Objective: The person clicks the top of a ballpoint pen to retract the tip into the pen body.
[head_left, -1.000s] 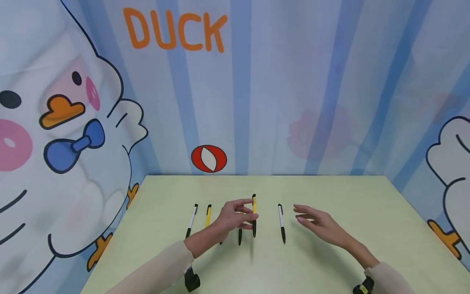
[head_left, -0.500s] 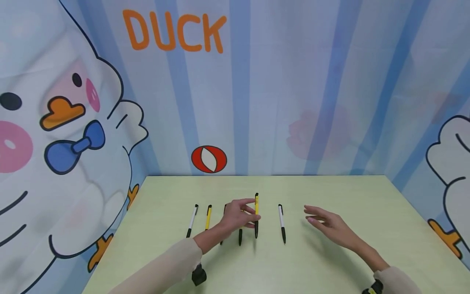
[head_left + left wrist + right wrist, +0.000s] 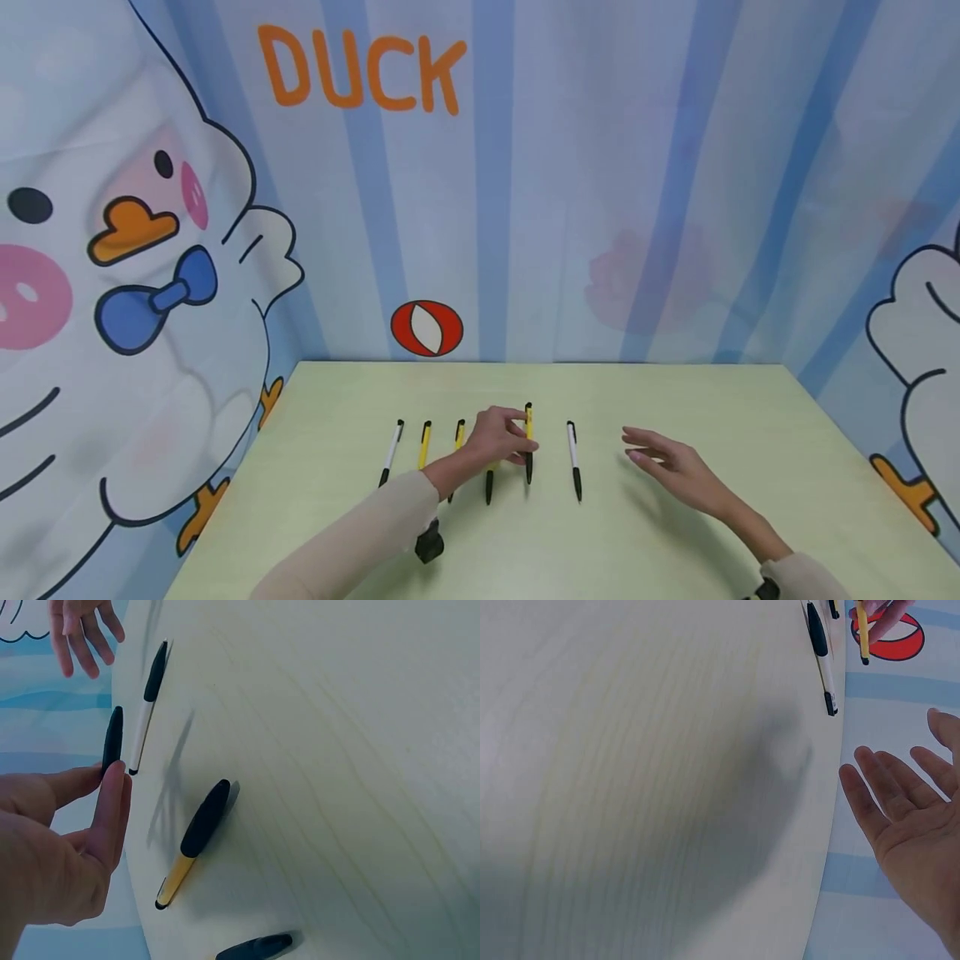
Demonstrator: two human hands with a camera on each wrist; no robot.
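Note:
My left hand [image 3: 501, 437] pinches a yellow pen with a black grip [image 3: 529, 458] between thumb and fingers, its dark tip pointing toward me. The left wrist view shows that pen's black end [image 3: 112, 739] standing out past the fingertips, above the table. To the right of it lies a white pen with a black grip [image 3: 574, 462]. Under the left hand another yellow pen [image 3: 196, 832] lies on the table, partly covered in the head view. My right hand [image 3: 675, 471] hovers farther right with relaxed, spread fingers and holds nothing; its palm [image 3: 922, 840] shows in the right wrist view.
Left of the left forearm, a white pen [image 3: 392, 450] and two yellow pens [image 3: 425, 442] lie in the same row. The pale table [image 3: 675, 379] ends at a duck-printed curtain [image 3: 555, 208]. A black wrist device [image 3: 430, 542] hangs below the left sleeve.
My left hand has moved slightly right with the pinched pen, which now sits a little lower in view. My right hand drew right, away from the white pen, then stayed nearly still.

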